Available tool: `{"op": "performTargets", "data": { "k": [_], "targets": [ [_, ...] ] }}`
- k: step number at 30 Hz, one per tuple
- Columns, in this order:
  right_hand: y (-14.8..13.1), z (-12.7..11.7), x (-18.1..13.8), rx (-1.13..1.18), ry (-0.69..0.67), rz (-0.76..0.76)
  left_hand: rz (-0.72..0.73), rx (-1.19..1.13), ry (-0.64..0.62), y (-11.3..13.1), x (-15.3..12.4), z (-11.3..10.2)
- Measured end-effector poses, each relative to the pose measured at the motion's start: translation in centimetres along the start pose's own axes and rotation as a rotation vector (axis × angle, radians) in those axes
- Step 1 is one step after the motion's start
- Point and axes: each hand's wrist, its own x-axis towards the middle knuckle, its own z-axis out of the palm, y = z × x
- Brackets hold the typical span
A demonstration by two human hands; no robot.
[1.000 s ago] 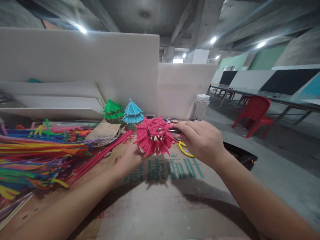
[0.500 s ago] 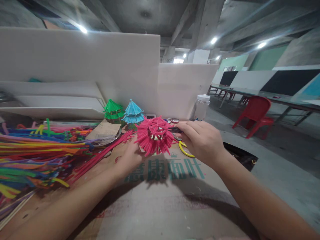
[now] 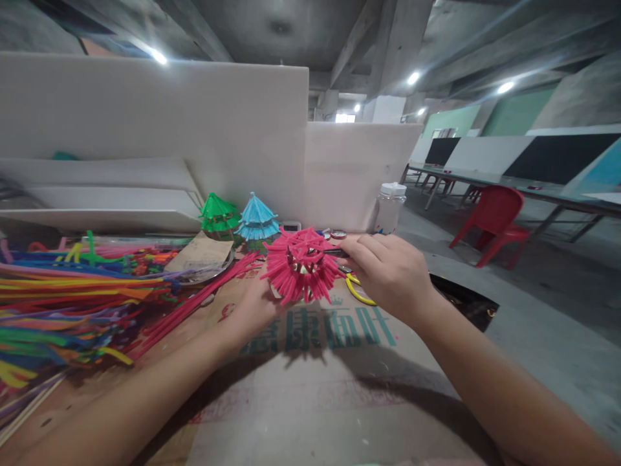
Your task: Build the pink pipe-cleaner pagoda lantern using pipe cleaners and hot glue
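Observation:
A pinkish-red two-tier pavilion of pipe cleaners (image 3: 305, 285), with spiky ends fanning out all round, hangs above the cardboard. My left hand (image 3: 264, 298) grips it from below on its left side; the model hides most of the fingers. At its right edge, my right hand (image 3: 388, 272) is closed in a pinch, with a thin dark thing at the fingertips too small to name. Below that hand lie yellow-handled scissors (image 3: 356, 292). Behind stand a green pipe-cleaner pavilion (image 3: 218, 213) and a light blue one (image 3: 259, 217).
Loose pipe cleaners of many colours (image 3: 87, 304) cover the left side, with a red bundle (image 3: 194, 301) beside them. Printed cardboard (image 3: 310, 401) lies under my arms. A clear jar with a white lid (image 3: 389, 210) stands by white boards (image 3: 359, 168). A red chair (image 3: 495, 220) is off right.
Both hands and the red pavilion stay nearly in place. The pavilion sits very slightly lower, and a small grey-white device shows more plainly behind it.

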Motion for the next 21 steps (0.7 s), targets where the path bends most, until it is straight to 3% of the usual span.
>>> {"op": "performTargets", "data": {
  "k": [5,10,21],
  "targets": [
    [-0.1,0.0,0.1,0.031,-0.009,0.032,-0.006,-0.001,-0.011,0.1,0.0,0.0],
    [0.0,0.0,0.2,0.100,0.065,0.056,0.009,-0.058,-0.041,-0.3,0.3,0.1],
    [-0.2,0.3,0.3,0.137,0.047,0.019,0.027,-0.100,-0.097,-1.1,0.3,0.7]
  ]
}}
